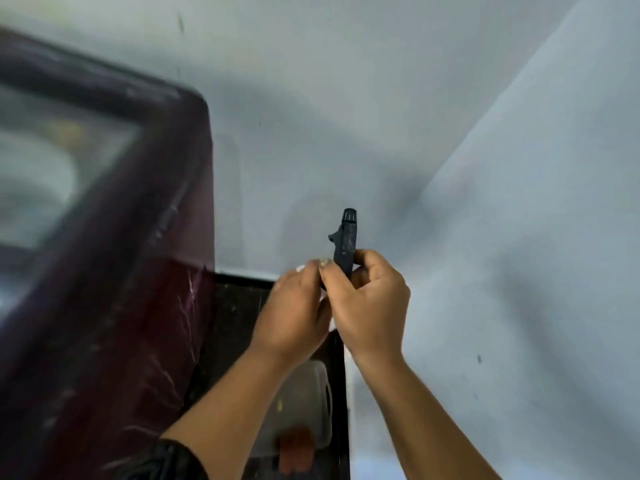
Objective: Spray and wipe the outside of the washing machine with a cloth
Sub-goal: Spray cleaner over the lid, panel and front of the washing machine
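Note:
A dark maroon washing machine (138, 271) fills the left side, with a glass lid panel on top and pale scratches on its side. In front of the wall, both hands meet on a spray bottle; only its black trigger head (346, 237) sticks up above my fingers. My right hand (370, 299) wraps around the neck under the head. My left hand (298, 306) pinches the bottle from the left, a sliver of white showing between the fingers. The bottle's body is hidden behind my hands. No cloth is visible.
Pale blue-grey walls (450, 133) meet in a corner at the right. A dark speckled floor strip (239, 306) runs between the machine and the wall. A whitish plastic container (308, 410) lies on it below my left forearm.

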`<state>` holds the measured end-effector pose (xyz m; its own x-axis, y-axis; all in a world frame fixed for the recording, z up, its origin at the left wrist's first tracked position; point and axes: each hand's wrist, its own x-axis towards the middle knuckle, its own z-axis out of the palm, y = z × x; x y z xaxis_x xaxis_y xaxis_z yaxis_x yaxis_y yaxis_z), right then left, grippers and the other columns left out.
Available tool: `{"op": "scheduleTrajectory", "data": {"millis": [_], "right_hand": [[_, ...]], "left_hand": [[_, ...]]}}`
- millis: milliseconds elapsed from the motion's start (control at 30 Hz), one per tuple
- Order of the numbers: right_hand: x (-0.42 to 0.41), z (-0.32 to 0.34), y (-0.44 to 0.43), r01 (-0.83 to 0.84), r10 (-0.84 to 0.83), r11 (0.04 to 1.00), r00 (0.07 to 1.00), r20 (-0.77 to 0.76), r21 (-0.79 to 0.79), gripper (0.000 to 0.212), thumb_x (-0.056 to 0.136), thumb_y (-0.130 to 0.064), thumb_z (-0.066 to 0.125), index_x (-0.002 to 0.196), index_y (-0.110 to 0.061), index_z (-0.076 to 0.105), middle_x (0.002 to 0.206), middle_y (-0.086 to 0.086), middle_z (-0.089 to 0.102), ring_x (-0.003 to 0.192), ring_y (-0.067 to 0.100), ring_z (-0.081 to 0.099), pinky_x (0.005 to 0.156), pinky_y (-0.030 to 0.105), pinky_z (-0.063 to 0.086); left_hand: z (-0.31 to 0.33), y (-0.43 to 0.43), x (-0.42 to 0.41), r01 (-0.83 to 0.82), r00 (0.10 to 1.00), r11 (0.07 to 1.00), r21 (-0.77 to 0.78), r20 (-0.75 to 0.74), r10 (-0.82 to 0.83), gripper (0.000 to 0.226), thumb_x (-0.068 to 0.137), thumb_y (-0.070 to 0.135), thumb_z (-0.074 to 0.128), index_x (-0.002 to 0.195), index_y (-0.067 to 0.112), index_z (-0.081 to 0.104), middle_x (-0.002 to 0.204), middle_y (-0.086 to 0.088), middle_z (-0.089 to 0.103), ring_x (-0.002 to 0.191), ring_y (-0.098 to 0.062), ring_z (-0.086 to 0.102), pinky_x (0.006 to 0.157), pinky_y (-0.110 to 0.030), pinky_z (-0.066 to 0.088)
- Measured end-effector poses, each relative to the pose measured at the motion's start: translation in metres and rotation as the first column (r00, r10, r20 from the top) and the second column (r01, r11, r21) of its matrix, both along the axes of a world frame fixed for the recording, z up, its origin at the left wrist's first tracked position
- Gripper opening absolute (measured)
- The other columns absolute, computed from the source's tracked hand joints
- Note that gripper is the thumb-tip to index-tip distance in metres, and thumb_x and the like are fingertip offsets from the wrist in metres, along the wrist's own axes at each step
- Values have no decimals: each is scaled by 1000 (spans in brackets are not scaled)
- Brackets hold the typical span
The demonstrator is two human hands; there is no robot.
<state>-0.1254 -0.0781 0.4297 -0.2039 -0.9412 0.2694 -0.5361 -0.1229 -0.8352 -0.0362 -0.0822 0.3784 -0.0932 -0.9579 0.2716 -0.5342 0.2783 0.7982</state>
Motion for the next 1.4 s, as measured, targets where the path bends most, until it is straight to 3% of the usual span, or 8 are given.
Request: {"op": "scheduleTrajectory", "data": {"millis": [300,400,533,700,867,1033,1133,1400], "right_hand": [[100,174,57,-252,239,965,961,-141,-79,73,59,-69,66,115,-29,43,107,-9,59,97,8,57,78,24,49],[163,201,83,-283,284,957,959,0,-56,57,76,-58,64,121,-29,47,94,-15,64,85,-3,61,74,19,49],[262,217,115,-294,295,953,955,12,-76,35,93,-48,45,114,-23,56,95,-3,67,95,18,63,77,29,48],[360,212,149,-312,320,947,915,246,-74,24,95,-43,46,108,-27,59,98,-2,69,95,18,64,81,32,50],[415,194,151,-252,240,967,845,477,-41,24,95,-38,50,108,-22,61,89,-8,66,76,-3,62,63,9,45],[459,176,114,-290,48,917,762,646,273,13,86,-22,66,87,-11,60,54,1,56,39,12,52,42,23,44],[483,163,85,-296,-91,843,746,660,450,11,75,-4,71,77,-6,60,46,4,51,32,14,45,40,23,41],[534,151,42,-370,-141,676,784,605,637,12,82,-14,67,89,-5,65,83,10,67,47,15,49,50,26,39]], "left_hand": [[197,55,114,-9,1000,995,-100,5,9,23,88,27,49,109,22,44,78,6,60,68,-17,58,57,-34,48],[234,88,181,-8,994,989,-151,107,24,19,88,26,45,105,17,47,84,0,62,72,-26,58,58,-35,43],[258,135,279,-52,966,981,-189,241,98,9,91,18,38,93,9,39,73,-14,58,58,-31,46,51,-36,28],[266,174,371,-70,933,987,-145,341,116,11,93,20,38,89,10,38,82,-18,62,71,-37,54,56,-38,35],[268,178,441,-46,857,985,-168,501,125,20,94,24,37,89,9,48,90,-11,63,81,-31,57,65,-41,44],[231,165,508,-140,676,979,-148,708,204,16,95,27,31,95,17,44,90,-5,61,75,-27,55,55,-34,35],[202,152,546,-259,676,953,-156,675,294,19,95,30,32,98,16,45,95,-5,61,85,-30,58,61,-38,45],[136,141,611,-251,682,968,-9,708,183,45,88,37,48,125,12,50,130,-8,52,117,-30,50,97,-40,43]]}}
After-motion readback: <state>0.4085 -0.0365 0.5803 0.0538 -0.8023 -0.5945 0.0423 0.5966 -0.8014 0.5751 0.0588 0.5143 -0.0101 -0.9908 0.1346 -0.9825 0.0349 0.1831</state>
